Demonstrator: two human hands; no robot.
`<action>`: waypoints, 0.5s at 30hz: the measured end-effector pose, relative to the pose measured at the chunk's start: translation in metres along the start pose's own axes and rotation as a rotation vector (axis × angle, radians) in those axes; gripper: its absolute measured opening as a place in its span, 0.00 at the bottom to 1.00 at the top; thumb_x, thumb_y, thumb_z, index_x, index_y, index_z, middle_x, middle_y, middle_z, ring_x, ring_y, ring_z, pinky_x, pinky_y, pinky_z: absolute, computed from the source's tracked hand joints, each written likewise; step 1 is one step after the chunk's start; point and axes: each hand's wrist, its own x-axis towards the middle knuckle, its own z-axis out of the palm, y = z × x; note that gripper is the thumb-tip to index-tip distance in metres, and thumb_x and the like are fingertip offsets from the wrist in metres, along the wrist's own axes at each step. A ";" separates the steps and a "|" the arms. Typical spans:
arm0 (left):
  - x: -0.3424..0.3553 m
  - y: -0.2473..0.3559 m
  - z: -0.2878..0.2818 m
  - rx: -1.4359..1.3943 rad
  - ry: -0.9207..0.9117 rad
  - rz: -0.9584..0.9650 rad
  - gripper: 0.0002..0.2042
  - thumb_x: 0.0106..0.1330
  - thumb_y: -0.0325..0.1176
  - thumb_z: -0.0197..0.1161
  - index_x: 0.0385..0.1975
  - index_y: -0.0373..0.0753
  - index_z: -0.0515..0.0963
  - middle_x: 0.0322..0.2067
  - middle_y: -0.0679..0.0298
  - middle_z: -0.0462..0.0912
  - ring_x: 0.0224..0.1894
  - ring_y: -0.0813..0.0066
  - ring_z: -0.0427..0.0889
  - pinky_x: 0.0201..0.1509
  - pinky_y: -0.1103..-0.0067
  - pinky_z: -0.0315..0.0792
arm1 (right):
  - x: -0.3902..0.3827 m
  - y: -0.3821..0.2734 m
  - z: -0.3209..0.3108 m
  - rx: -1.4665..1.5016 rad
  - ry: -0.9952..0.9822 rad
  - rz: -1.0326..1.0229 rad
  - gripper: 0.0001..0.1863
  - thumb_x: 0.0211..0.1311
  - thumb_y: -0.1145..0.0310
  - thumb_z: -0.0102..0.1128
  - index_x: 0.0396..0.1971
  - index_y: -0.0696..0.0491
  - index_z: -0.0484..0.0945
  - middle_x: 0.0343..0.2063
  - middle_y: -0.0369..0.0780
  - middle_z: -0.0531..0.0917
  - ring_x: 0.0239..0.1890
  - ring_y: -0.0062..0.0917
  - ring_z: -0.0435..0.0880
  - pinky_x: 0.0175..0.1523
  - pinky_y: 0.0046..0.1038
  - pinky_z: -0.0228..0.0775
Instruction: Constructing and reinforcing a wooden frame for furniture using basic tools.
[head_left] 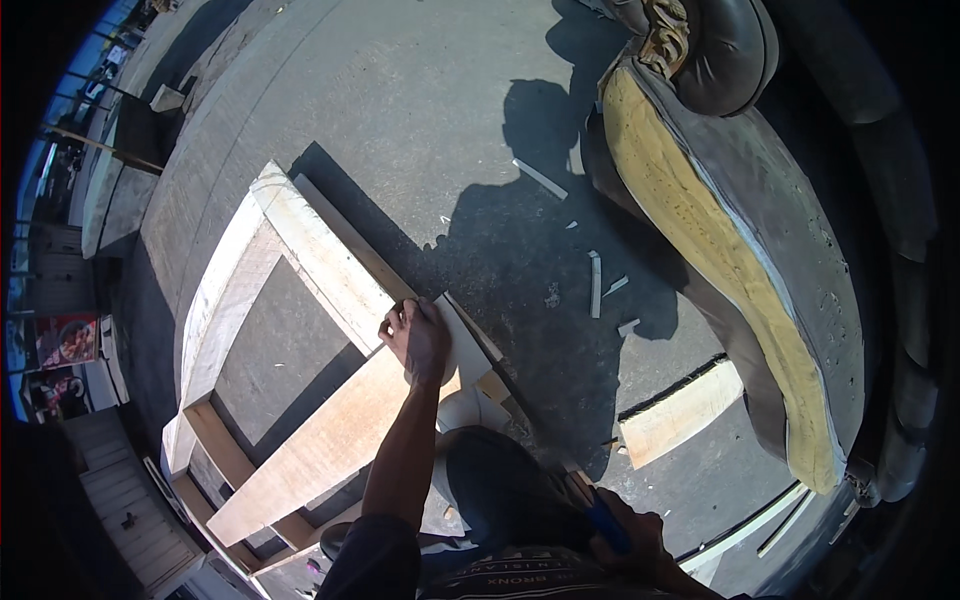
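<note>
A pale wooden frame lies in front of me on the ground, with a broad tapered board slanting across its near part. My left hand rests where the board meets the frame's upper rail. Its fingers are curled together in a pinch; whatever may be between them is too small to make out. Low on the right, beside my knee, my right hand is wrapped round a blue handle. The rest of that tool is blurred and partly hidden, so its kind does not show.
A worn dark sofa piece with exposed yellow padding stands on the right. Wood offcuts lie scattered in my shadow. A curved board piece and thin strips lie near the sofa piece.
</note>
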 end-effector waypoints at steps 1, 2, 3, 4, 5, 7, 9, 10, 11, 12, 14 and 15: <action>0.014 0.004 0.002 -0.013 0.023 0.011 0.14 0.72 0.39 0.51 0.41 0.35 0.80 0.47 0.53 0.82 0.57 0.59 0.75 0.67 0.58 0.56 | 0.021 -0.007 0.004 -0.019 0.019 -0.036 0.34 0.51 0.73 0.63 0.63 0.56 0.72 0.46 0.54 0.85 0.42 0.41 0.90 0.46 0.34 0.85; 0.010 -0.005 0.005 -0.038 0.057 -0.029 0.13 0.72 0.38 0.53 0.41 0.35 0.79 0.46 0.53 0.82 0.55 0.58 0.76 0.66 0.59 0.57 | 0.046 -0.017 0.008 -0.039 0.040 -0.071 0.34 0.50 0.73 0.64 0.63 0.55 0.72 0.46 0.53 0.86 0.41 0.41 0.90 0.45 0.34 0.86; 0.007 -0.017 0.007 -0.015 0.058 -0.026 0.13 0.72 0.38 0.53 0.41 0.35 0.79 0.46 0.53 0.82 0.55 0.58 0.76 0.66 0.59 0.57 | 0.101 0.004 0.043 0.057 0.125 -0.148 0.35 0.50 0.72 0.64 0.64 0.54 0.72 0.40 0.52 0.87 0.36 0.42 0.90 0.41 0.35 0.85; 0.007 -0.018 0.011 -0.002 0.062 -0.003 0.13 0.72 0.38 0.53 0.41 0.35 0.79 0.46 0.54 0.83 0.56 0.59 0.76 0.66 0.59 0.57 | 0.161 0.005 0.068 0.097 0.113 -0.102 0.34 0.53 0.70 0.64 0.64 0.53 0.71 0.33 0.53 0.86 0.33 0.45 0.89 0.39 0.39 0.84; 0.014 -0.010 0.016 0.011 0.089 0.015 0.12 0.71 0.37 0.53 0.41 0.35 0.79 0.45 0.55 0.83 0.56 0.59 0.75 0.66 0.60 0.57 | 0.213 -0.011 0.086 0.039 0.133 -0.126 0.31 0.57 0.67 0.64 0.63 0.54 0.72 0.30 0.54 0.85 0.32 0.49 0.87 0.41 0.43 0.82; 0.004 -0.017 0.009 0.034 -0.029 0.094 0.12 0.72 0.37 0.53 0.41 0.37 0.80 0.45 0.58 0.83 0.58 0.63 0.74 0.66 0.61 0.56 | 0.191 -0.008 0.076 0.042 0.102 -0.086 0.32 0.56 0.68 0.64 0.64 0.54 0.70 0.32 0.54 0.85 0.33 0.50 0.87 0.42 0.44 0.82; 0.011 -0.028 0.003 0.058 -0.012 -0.034 0.12 0.72 0.37 0.52 0.41 0.37 0.80 0.44 0.56 0.83 0.58 0.63 0.74 0.66 0.61 0.55 | 0.147 -0.019 0.066 0.068 0.024 -0.046 0.34 0.56 0.69 0.64 0.66 0.54 0.68 0.35 0.55 0.86 0.35 0.50 0.88 0.45 0.45 0.82; 0.014 -0.045 0.007 0.071 0.037 0.005 0.14 0.73 0.38 0.51 0.41 0.36 0.80 0.43 0.54 0.84 0.57 0.62 0.74 0.67 0.60 0.55 | 0.088 0.013 0.042 -0.011 0.025 -0.200 0.39 0.51 0.72 0.65 0.68 0.55 0.65 0.43 0.56 0.85 0.41 0.48 0.89 0.49 0.43 0.82; 0.015 -0.034 0.008 0.092 0.030 0.023 0.14 0.73 0.38 0.50 0.41 0.36 0.80 0.43 0.54 0.84 0.56 0.61 0.75 0.67 0.60 0.56 | 0.029 0.015 0.005 0.080 -0.058 -0.030 0.39 0.48 0.74 0.66 0.66 0.57 0.68 0.49 0.56 0.84 0.47 0.46 0.88 0.53 0.41 0.82; 0.000 -0.019 0.009 0.093 -0.010 0.022 0.14 0.73 0.38 0.50 0.41 0.36 0.80 0.43 0.54 0.84 0.56 0.61 0.75 0.67 0.60 0.56 | 0.003 0.000 -0.016 0.079 -0.063 0.009 0.39 0.48 0.74 0.66 0.66 0.57 0.68 0.49 0.56 0.84 0.47 0.46 0.88 0.53 0.41 0.82; 0.015 -0.016 0.006 0.068 0.073 -0.046 0.14 0.72 0.38 0.49 0.43 0.37 0.80 0.46 0.54 0.83 0.56 0.61 0.76 0.67 0.62 0.56 | 0.005 -0.011 -0.016 0.113 -0.029 -0.032 0.37 0.48 0.73 0.66 0.64 0.59 0.70 0.51 0.56 0.83 0.49 0.45 0.87 0.52 0.38 0.83; 0.017 -0.015 0.009 0.069 0.079 -0.039 0.14 0.72 0.38 0.49 0.43 0.37 0.80 0.46 0.54 0.83 0.56 0.61 0.76 0.67 0.62 0.56 | 0.055 -0.006 0.008 0.025 0.045 -0.125 0.37 0.50 0.72 0.66 0.65 0.56 0.70 0.46 0.56 0.85 0.44 0.44 0.89 0.46 0.38 0.85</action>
